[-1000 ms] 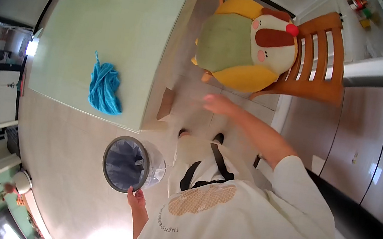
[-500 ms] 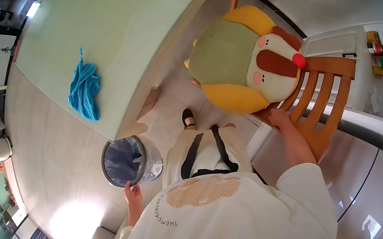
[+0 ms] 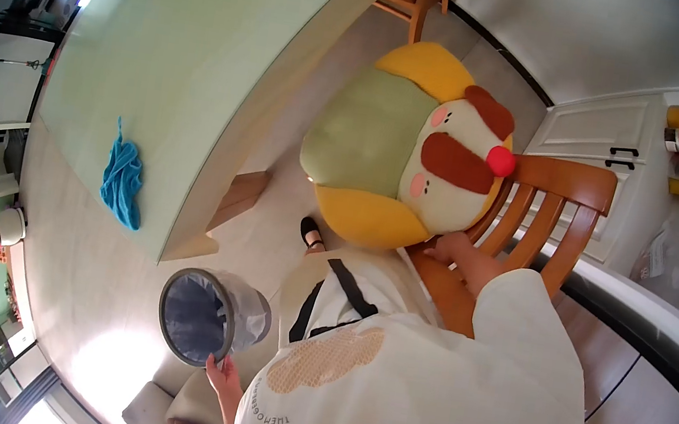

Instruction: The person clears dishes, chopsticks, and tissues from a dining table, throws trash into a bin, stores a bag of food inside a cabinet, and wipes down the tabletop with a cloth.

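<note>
Left hand [image 3: 223, 376]: fingers clamped on the rim of the lined bin [image 3: 252, 315]
Right hand [image 3: 454, 252]: at the wooden chair [image 3: 541, 225], just beside the cushion; cannot tell whether its fingers are closed
Bin: near the corner of the surface [image 3: 165, 54], mouth tilted
Cushion [image 3: 398, 146]: on the chair, against its slatted back
Blue cloth [image 3: 123, 185]: bunched on the surface

Looks from the head, forward and steeply down over the shirt [image 3: 427, 392]. Sits fairly near the left hand [image 3: 223, 377] and right hand [image 3: 450, 248]. Takes in, wide and round-edged, the tabletop [image 3: 187, 58] at upper left and the chair [image 3: 568, 181] at right.
</note>
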### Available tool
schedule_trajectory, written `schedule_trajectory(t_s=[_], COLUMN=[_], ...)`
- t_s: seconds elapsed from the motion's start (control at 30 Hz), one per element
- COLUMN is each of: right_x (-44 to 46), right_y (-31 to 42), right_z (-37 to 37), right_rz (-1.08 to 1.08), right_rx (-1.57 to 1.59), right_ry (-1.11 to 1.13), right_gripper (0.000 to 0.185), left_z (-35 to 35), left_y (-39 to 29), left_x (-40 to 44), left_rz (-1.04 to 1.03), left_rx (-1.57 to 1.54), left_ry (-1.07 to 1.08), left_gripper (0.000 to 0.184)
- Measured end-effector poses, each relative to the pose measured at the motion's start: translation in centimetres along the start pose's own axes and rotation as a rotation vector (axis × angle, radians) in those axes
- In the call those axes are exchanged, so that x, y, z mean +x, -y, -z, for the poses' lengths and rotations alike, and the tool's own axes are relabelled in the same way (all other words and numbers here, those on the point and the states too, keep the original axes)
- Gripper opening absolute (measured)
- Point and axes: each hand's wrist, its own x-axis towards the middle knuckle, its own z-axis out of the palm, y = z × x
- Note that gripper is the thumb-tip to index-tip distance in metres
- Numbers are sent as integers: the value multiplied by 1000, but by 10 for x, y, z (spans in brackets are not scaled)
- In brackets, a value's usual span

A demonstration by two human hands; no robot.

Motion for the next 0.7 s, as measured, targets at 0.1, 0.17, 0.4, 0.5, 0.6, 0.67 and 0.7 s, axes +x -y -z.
schedule_trajectory(t_s=[0.1, 0.17, 0.4, 0.5, 0.6, 0.67, 0.7], right_x=[-26, -30, -35, -30, -34, -34, -30], right_y=[5, 17, 14, 19, 21, 28, 27], right_z=[24, 24, 39, 43, 59, 68, 71], right_rz=[5, -11, -67, -76, -109, -138, -154], right_rx=[99, 106, 132, 116, 117, 135, 155], right_ry=[71, 6, -14, 22, 1, 55, 102], right_gripper=[66, 65, 59, 59, 58, 58, 59], left_z=[38, 39, 40, 29, 22, 21, 17], left_y=[20, 13, 37, 45, 55, 53, 58], left_x=[8, 26, 84, 93, 98, 107, 109], left_rz=[6, 64, 205, 216, 250, 235, 241], left_rx=[12, 4, -49, -89, -123, -130, -142], left_ry=[14, 0, 213, 44, 146, 156, 152], left_gripper=[13, 13, 15, 15, 14, 14, 14])
